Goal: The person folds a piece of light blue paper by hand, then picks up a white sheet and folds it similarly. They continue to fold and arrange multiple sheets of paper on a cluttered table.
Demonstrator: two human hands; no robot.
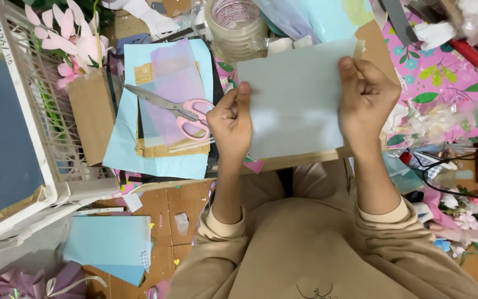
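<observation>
Pale grey-blue rectangular paper sheet [297, 99] is held up betw. both hands, above the edge of the wooden table [305, 159] and over the person's lap in beige clothes. Left hand [230, 124] pinches the left edge of the sheet w/ thumb and fingers closed on it, approx. at mid height. Right hand [367, 99] grasps the right edge, thumb on the front near the top corner, other fingers curled behind. Sheet is flat, a little tilted, not folded.

Below the left hand, on the wooden floor, lies a light blue paper piece [109, 243], and further left-down a lilac ribbon bow [40, 282]. Just left of the left hand are pink-handled metal scissors [181, 111], handles almost touching the hand; they rest on a translucent lilac paper sheet [172, 94], which lies on a corrugated cardboard piece [167, 148] and a larger light blue sheet [123, 144]. Further left stands a plain brown paper bag [92, 113], then a white plastic lattice basket [34, 138] w/ dark blue paper inside.

Right of the right hand is pink wrapping paper with green leaves [443, 77], some crumpled clear film and black cables on it. Beyond the hands, behind the top edge of the sheet, stands a stack of clear tape rolls [236, 27]; far left of it pink paper flowers [67, 33].
</observation>
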